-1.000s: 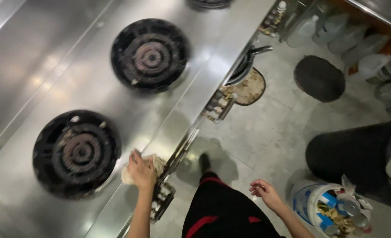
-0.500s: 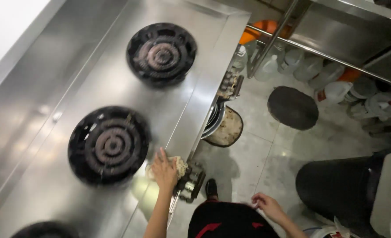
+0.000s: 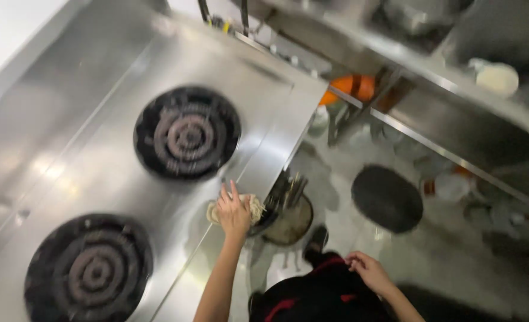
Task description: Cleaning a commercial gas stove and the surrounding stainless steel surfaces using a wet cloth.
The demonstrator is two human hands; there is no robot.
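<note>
Cream-coloured cloth [image 3: 254,207] is pressed flat under the left hand [image 3: 233,210] at the front edge of the stainless steel surface [image 3: 91,161], just in front of the nearer of the two round black burners [image 3: 187,139]; a second burner [image 3: 88,271] lies further along. The left hand is spread over the cloth, palm down, fingers loosely curled on it, so that only the cloth's bunched right side is seen. The cloth is judged soft, light and limp, likely to fold and drag rather than slide cleanly, and possibly damp, which cannot be told from this blurred view. It would best be gathered from above in a bunch, with pressure kept through the palm. The steel looks smooth and slick. The right hand [image 3: 369,271] hangs beside the body at the dark clothing [image 3: 312,295], relaxed and partly open, with nothing in it.
</note>
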